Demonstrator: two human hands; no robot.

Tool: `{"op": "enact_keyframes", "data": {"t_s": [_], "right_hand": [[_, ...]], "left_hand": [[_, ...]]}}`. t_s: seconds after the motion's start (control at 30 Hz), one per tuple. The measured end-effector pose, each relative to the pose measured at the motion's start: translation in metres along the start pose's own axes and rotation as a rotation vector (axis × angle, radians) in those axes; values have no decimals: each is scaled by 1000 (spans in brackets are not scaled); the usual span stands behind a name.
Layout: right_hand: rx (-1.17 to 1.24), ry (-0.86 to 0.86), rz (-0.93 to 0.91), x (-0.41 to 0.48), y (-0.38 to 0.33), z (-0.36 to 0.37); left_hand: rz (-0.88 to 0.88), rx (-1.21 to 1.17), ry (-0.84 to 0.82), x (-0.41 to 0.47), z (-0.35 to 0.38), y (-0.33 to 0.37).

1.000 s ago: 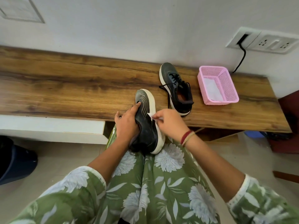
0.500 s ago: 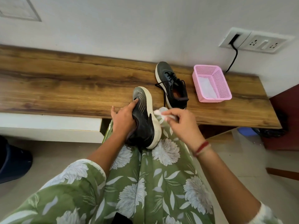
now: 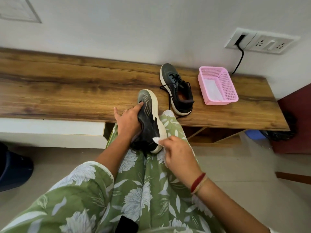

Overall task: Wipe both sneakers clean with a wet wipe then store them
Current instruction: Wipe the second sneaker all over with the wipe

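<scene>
A black sneaker with a white sole [image 3: 150,120] lies on its side across my lap, toe pointing toward the wooden bench [image 3: 67,91]. My left hand [image 3: 128,122] grips its upper from the left. My right hand [image 3: 178,155] pinches a small white wet wipe [image 3: 157,140] against the white sole near the heel. The second black sneaker [image 3: 177,89] stands upright on the bench, laces loose, one lace hanging over the front edge.
A pink mesh basket [image 3: 230,86] with a white sheet inside sits on the bench right of the second sneaker. A wall socket with a black cable [image 3: 239,56] is above it. A dark bin [image 3: 13,169] stands on the floor at left. Open cubbies lie under the bench.
My right hand with the wipe slid from the middle of the sole down toward the heel. My left hand keeps its hold on the sneaker.
</scene>
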State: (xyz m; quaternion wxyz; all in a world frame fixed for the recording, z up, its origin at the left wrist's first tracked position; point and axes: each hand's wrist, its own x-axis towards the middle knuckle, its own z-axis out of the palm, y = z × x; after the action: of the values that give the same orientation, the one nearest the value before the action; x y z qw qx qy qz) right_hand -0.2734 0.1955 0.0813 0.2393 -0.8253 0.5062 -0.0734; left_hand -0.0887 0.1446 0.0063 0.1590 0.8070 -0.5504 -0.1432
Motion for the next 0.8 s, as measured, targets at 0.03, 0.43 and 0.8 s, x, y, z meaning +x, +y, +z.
{"op": "enact_keyframes", "data": {"t_s": [0.03,0.43,0.8], "right_hand": [[45,-20,31,9,2,-9],[40,24,131,91,0,16],[1023,54,448,58,41,-12]], "left_hand": [[-1,2,0,0,0,-1],[26,120,42,0,7,-4],[685,152,139,-19,-1,-10]]}}
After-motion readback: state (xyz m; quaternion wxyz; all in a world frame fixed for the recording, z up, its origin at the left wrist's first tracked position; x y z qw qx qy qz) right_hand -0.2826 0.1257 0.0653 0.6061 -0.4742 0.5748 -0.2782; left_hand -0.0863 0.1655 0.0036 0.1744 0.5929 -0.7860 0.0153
